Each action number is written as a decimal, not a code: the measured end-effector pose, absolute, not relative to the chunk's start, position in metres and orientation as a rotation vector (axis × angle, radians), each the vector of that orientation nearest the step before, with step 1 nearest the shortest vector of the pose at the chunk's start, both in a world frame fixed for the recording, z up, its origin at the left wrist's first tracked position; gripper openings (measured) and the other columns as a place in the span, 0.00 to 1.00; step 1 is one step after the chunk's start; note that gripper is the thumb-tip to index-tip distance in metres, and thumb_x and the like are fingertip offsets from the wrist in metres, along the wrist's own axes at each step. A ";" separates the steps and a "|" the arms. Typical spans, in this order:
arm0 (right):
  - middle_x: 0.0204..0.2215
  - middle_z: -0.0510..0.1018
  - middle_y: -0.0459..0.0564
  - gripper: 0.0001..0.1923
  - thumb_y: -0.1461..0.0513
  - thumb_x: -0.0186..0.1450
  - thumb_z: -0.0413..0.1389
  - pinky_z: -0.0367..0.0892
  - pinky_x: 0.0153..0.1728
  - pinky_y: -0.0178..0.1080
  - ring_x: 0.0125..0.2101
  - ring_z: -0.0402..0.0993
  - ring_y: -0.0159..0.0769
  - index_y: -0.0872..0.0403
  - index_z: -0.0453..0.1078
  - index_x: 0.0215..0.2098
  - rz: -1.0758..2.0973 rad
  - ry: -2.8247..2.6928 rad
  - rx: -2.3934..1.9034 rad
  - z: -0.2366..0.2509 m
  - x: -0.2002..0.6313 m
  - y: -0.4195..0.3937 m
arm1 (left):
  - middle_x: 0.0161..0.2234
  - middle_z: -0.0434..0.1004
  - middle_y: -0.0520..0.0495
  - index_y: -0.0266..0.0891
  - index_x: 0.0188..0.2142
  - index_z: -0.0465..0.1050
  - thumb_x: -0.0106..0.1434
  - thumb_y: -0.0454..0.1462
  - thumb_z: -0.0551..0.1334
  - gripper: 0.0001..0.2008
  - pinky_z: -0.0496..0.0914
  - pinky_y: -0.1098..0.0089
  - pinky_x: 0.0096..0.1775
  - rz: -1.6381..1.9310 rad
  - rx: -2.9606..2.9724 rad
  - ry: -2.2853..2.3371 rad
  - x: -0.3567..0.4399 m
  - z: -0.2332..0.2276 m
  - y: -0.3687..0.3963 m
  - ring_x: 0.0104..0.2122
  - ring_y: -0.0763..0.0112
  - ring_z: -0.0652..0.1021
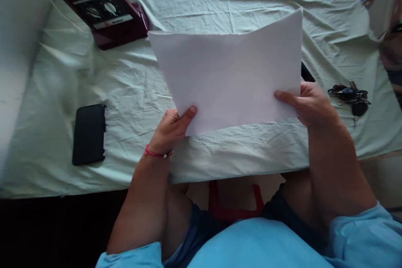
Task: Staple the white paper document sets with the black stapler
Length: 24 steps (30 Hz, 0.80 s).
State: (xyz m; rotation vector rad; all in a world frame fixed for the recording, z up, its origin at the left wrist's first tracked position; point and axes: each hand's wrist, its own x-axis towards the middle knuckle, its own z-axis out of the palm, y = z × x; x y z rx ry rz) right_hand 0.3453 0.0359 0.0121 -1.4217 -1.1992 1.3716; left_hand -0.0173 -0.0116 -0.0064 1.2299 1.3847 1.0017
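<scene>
A large sheet of white paper [232, 75] spans the space between my two hands, held above the cloth with its top edge dipping in the middle. At its lower left corner my left hand [174, 127] grips it, thumb on top and fingers hidden beneath. My right hand [309, 102] pinches the right edge near the lower corner, thumb also on the upper face. No writing shows on the side facing me. Whether it is one sheet or more I cannot tell. A dark object [307, 73] sticks out from behind the paper's right edge.
A pale green cloth [132, 75] with wrinkles covers the table. To the left lies a black phone-like case [89, 134]. A dark red appliance [119, 16] with a label stands at the upper left. Keys [351, 94] lie on the right. Below the table edge is a red stool [235, 213].
</scene>
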 end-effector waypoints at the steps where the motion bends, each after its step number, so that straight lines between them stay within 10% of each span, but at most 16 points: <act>1: 0.43 0.85 0.48 0.19 0.49 0.56 0.76 0.82 0.43 0.41 0.38 0.81 0.35 0.48 0.83 0.41 1.371 -1.161 -1.414 0.012 0.345 0.037 | 0.49 0.88 0.41 0.41 0.48 0.87 0.67 0.60 0.71 0.26 0.78 0.60 0.60 1.011 1.212 1.374 -0.015 -0.007 -0.012 0.55 0.53 0.83; 17: 0.39 0.85 0.48 0.19 0.48 0.57 0.75 0.80 0.38 0.42 0.35 0.80 0.36 0.44 0.83 0.43 1.292 -1.080 -1.401 0.005 0.349 0.042 | 0.30 0.86 0.42 0.38 0.32 0.79 0.60 0.45 0.76 0.14 0.86 0.58 0.43 1.126 0.504 1.289 0.013 -0.008 -0.002 0.42 0.49 0.88; 24: 0.41 0.85 0.46 0.15 0.50 0.60 0.73 0.80 0.40 0.39 0.37 0.80 0.34 0.43 0.82 0.43 1.285 -1.066 -1.408 0.004 0.353 0.045 | 0.36 0.88 0.42 0.38 0.37 0.82 0.52 0.52 0.82 0.24 0.86 0.58 0.45 1.192 0.584 1.182 0.018 0.000 -0.008 0.45 0.50 0.88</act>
